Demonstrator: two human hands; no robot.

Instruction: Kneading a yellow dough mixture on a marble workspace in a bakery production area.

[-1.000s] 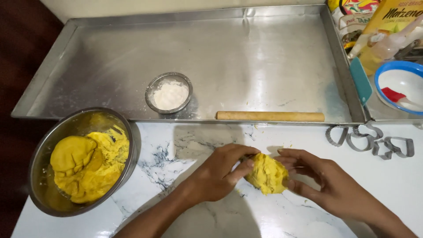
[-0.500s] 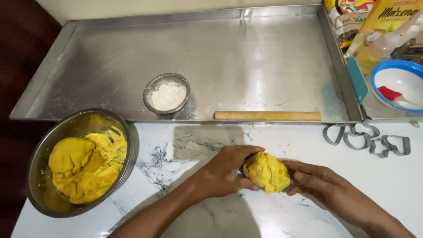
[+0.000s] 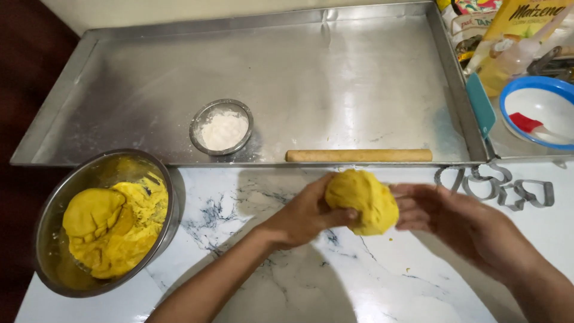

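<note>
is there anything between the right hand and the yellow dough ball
Nothing visible. The left hand grips the dough ball, and the right hand sits open right beside it, fingertips at its edge, with no object between them.

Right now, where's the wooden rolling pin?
In the head view the wooden rolling pin lies lengthwise along the near edge of the metal tray, right of the small flour bowl and just beyond the yellow dough ball.

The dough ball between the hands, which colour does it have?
The dough ball is bright yellow, seen best in the head view.
</note>
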